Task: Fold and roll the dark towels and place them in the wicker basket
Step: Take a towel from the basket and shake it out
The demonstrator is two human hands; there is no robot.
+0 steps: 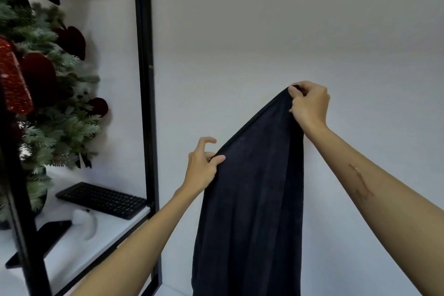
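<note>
There is one dark towel [249, 199] in view, and it hangs in the air in front of a plain white wall [276, 31], held up by two bare hands. The right hand [310, 106], at about two o'clock from the middle of the view, is the higher one; its fingers are curled tight around the top corner of the towel, so the cloth falls from there in long folds down to six o'clock and out of the picture. The left hand [204, 166], near the centre and lower, pinches the sloping edge of the towel between the thumb and the bent fingers, while one finger stands up free above the cloth. Between the two hands the hem runs as a straight slanted line. At nine o'clock stands one decorated green tree [45, 103] with several dark red ornaments; I cannot count them exactly. One black frame post [144, 79] goes from twelve o'clock down, just left of the towel. Behind this frame, at about eight o'clock, there is a white tabletop [79, 245]. On it lie one black keyboard [103, 199], one small white object [86, 223] just beside the keyboard, and one flat black thing like a phone [51, 229] near it. The room is bright, with pale walls.
</note>
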